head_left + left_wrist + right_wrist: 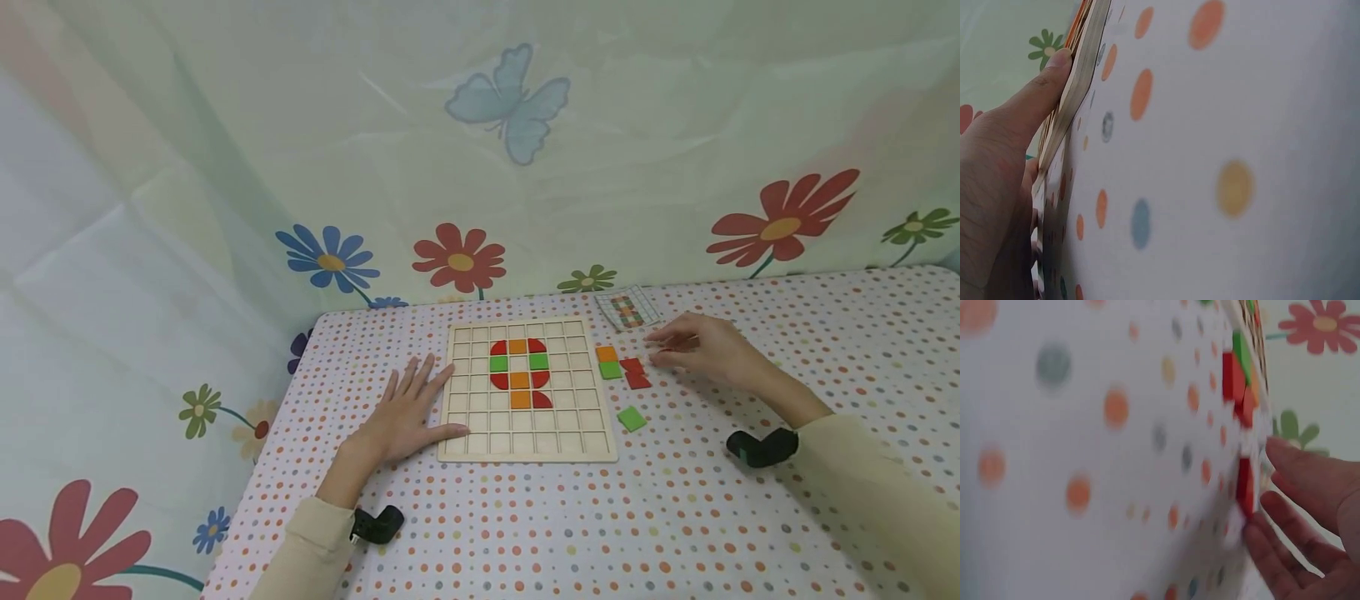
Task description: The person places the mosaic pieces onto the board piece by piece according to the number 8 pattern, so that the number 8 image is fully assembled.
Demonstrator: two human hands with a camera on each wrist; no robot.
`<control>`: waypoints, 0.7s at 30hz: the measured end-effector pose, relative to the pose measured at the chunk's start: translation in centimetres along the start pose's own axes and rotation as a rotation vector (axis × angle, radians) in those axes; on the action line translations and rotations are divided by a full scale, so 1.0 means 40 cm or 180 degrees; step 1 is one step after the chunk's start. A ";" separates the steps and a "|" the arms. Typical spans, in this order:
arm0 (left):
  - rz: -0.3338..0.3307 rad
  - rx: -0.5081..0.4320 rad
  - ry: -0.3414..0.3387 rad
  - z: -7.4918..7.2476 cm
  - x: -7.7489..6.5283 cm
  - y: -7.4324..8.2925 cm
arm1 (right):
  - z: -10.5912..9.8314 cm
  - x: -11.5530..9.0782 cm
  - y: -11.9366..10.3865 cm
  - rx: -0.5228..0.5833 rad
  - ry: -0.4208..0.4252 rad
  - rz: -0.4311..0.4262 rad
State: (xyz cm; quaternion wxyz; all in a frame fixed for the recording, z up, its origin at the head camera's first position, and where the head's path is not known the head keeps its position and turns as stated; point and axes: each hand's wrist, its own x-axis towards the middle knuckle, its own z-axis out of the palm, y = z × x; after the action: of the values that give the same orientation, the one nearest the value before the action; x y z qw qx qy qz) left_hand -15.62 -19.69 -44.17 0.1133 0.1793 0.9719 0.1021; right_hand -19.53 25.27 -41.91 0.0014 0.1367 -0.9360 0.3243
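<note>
Nearest, two pale sleeves (pixel 318 529) reach in over a dotted tablecloth (pixel 562 525), with a small black device (pixel 378 525) at the left wrist and a matching one at the right. Beyond the left cuff, the left hand (pixel 405 417) lies wide, its fingers spread, holding nothing; its thumb rests on the left edge of a wooden grid board (pixel 480 446) and the index fingertip touches that edge farther up. The board lies flat, a little left of the middle of the tabletop. From its near rows to its far ones, pieces fill some cells: an orange square beside a rounded red piece (pixel 542 400); then red, orange and red; two green squares with a bare cell between; and red, orange and red again. Just right of the board lies a loose green tile (pixel 632 418), slightly turned, and farther up two red pieces (pixel 637 381) touch, near a green square and an orange square (pixel 606 354) set edge to edge. The right hand (pixel 705 350) hovers low beside these, thumb and fingers loosely parted; the right wrist view shows another red piece (pixel 1245 487) at its fingertips, though whether they touch it I cannot tell. Past that hand lies a printed pattern card (pixel 628 308), and behind the table hangs a pale cloth (pixel 637 192) with flowers and a blue butterfly (pixel 513 104).
</note>
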 end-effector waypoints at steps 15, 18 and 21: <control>0.0059 0.0032 0.0024 -0.002 0.001 0.001 | -0.028 0.008 0.044 0.0015 -0.0310 0.0249; 0.0046 0.0025 0.0013 -0.002 0.000 0.001 | -0.027 0.009 0.031 -0.0042 -0.0280 0.0360; 0.0021 0.0028 0.0013 -0.001 -0.001 0.000 | -0.021 0.006 0.019 -0.0094 -0.0160 0.0453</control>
State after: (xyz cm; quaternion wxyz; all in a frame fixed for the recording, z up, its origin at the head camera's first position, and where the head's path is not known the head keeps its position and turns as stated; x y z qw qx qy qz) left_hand -15.57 -19.70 -44.12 0.1102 0.1827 0.9720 0.0986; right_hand -20.03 26.30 -41.68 -0.0431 0.0778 -0.9478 0.3062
